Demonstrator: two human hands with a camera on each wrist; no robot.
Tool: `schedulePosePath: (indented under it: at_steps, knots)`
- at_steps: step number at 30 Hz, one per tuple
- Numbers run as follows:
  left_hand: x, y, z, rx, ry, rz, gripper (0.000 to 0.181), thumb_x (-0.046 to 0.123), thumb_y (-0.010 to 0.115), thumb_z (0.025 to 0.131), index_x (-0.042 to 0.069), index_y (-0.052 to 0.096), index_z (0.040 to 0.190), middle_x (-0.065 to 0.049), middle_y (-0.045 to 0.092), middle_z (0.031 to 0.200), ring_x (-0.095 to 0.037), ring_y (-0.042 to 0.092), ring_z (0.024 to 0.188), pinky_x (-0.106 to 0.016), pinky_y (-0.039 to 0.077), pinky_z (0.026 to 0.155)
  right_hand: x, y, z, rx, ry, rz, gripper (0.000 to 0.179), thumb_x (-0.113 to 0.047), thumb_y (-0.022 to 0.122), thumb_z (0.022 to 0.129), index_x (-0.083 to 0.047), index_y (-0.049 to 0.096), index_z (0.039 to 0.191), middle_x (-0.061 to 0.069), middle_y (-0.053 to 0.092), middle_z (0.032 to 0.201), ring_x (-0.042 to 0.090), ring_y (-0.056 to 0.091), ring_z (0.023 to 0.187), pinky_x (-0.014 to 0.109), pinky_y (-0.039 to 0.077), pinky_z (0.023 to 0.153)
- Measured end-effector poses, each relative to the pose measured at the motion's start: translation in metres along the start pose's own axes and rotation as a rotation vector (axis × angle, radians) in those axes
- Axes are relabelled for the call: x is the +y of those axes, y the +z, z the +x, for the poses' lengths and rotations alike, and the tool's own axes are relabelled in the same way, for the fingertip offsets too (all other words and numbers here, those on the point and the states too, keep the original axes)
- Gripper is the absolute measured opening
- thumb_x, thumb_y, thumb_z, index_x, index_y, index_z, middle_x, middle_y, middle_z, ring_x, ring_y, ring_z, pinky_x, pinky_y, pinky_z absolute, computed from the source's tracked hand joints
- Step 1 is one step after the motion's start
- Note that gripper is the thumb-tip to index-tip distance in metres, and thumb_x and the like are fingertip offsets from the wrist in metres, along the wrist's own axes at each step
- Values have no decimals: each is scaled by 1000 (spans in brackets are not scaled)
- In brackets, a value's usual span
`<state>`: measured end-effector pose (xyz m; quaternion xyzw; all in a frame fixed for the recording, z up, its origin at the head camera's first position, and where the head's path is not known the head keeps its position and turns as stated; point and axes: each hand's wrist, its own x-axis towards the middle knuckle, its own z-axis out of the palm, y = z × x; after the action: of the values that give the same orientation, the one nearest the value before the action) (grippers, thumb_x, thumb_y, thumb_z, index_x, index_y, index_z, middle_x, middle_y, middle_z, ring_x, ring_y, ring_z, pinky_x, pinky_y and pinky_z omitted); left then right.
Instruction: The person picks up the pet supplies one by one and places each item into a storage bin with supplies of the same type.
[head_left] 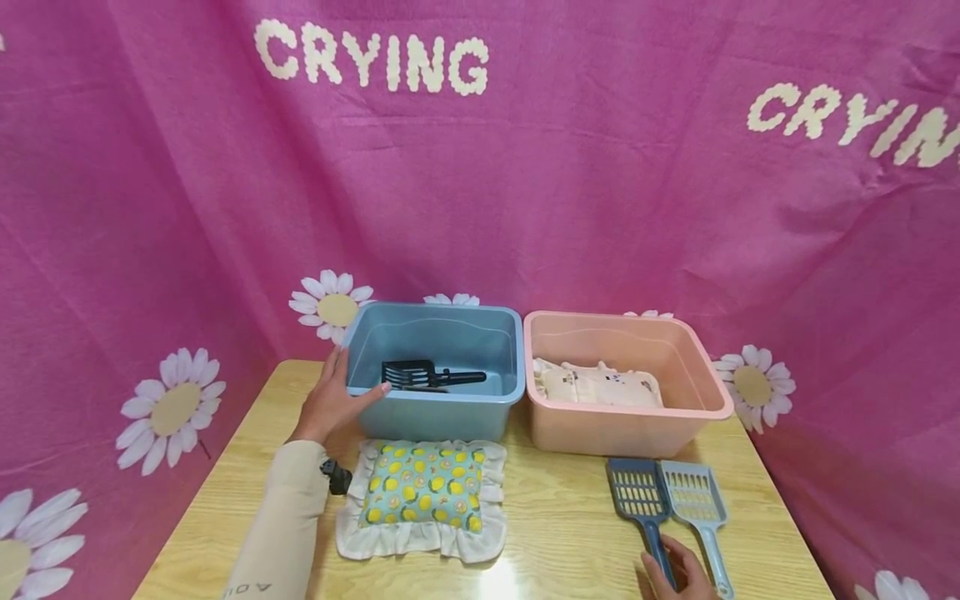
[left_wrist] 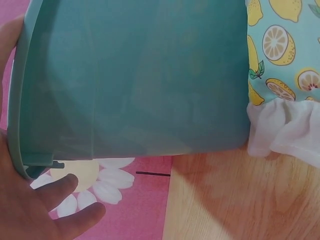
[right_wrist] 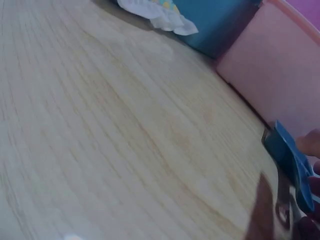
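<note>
My left hand (head_left: 330,407) rests at the front left corner of a blue plastic bin (head_left: 442,418), thumb along its front rim and fingers spread at its left side. A black slotted litter scoop (head_left: 411,375) lies inside that bin. At the lower right, my right hand (head_left: 688,575) pinches the handle of a dark blue litter scoop (head_left: 640,493). The right wrist view shows this blue scoop (right_wrist: 285,150) tilted, with a shadow beside it on the table. Right beside it is a light grey-blue litter scoop (head_left: 693,493).
A pink bin (head_left: 611,432) stands right of the blue one, holding a cream ruffled cushion (head_left: 600,388). In front of the blue bin lies a lemon-print pillow (head_left: 423,485) with a white frill. A magenta cloth (head_left: 525,183) hangs behind the wooden table (head_left: 555,517).
</note>
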<state>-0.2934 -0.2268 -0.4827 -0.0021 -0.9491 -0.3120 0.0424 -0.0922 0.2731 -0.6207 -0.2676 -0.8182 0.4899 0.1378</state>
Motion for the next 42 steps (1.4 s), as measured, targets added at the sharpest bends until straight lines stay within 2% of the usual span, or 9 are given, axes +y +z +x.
schedulePosePath:
  at_steps: [3,10,17,20,24,27,32,36,42]
  knots:
    - [0,1,0,1,4,11,115,75,58,76,14,4,156,-11,1,162,-46,25,138,-70,32,99,8,2,2,28,-24,-22,50,-32,75,84,-3,60,122,15,67,100,-3,56,70,14,46,58]
    - [0,1,-1,3,9,-2,115,75,58,76,14,3,156,-10,0,162,-47,24,138,-70,33,98,20,1,9,1,21,-20,67,-40,76,81,0,55,130,24,61,121,-15,48,81,3,41,63]
    - [-2,-1,-3,11,-3,-19,113,74,59,76,17,3,156,-10,0,162,-47,24,138,-70,33,98,17,-3,14,-54,40,-135,79,-54,73,78,-1,53,132,25,58,125,25,57,107,9,39,69]
    - [-2,-2,-2,12,2,-16,112,74,58,77,17,3,156,-9,0,162,-47,24,138,-70,31,99,15,-4,13,-35,4,-161,72,-50,76,76,-2,58,128,23,61,121,12,58,95,4,37,66]
    - [0,-1,-1,4,-4,-14,113,74,58,77,17,2,156,-8,-2,162,-48,24,138,-70,30,100,17,-4,12,6,-46,-160,57,-36,78,78,-4,63,122,20,62,119,-15,43,86,-1,34,66]
    - [1,0,-1,-3,-10,-17,113,74,58,76,18,2,156,-8,-3,162,-48,23,138,-70,30,100,21,-1,12,33,-83,-130,51,-28,79,79,-2,64,120,21,61,121,-23,37,84,-3,34,67]
    - [1,1,-4,-3,-9,-14,113,74,59,77,17,2,156,-9,-2,162,-48,24,138,-70,30,99,28,4,9,64,-152,-49,47,-15,81,78,3,64,118,25,61,119,-22,43,82,0,40,65]
    - [1,0,-6,-1,-5,-6,113,74,58,77,15,3,156,-10,0,162,-48,25,137,-70,30,100,32,5,10,74,-205,-34,42,-5,79,77,4,64,115,16,66,100,-12,51,69,7,45,56]
    - [2,0,-2,-3,-4,-10,113,75,57,77,16,3,156,-9,-2,162,-48,24,138,-70,29,101,25,-2,11,27,-169,-30,38,-11,76,82,1,65,117,9,66,94,-3,54,63,14,46,53]
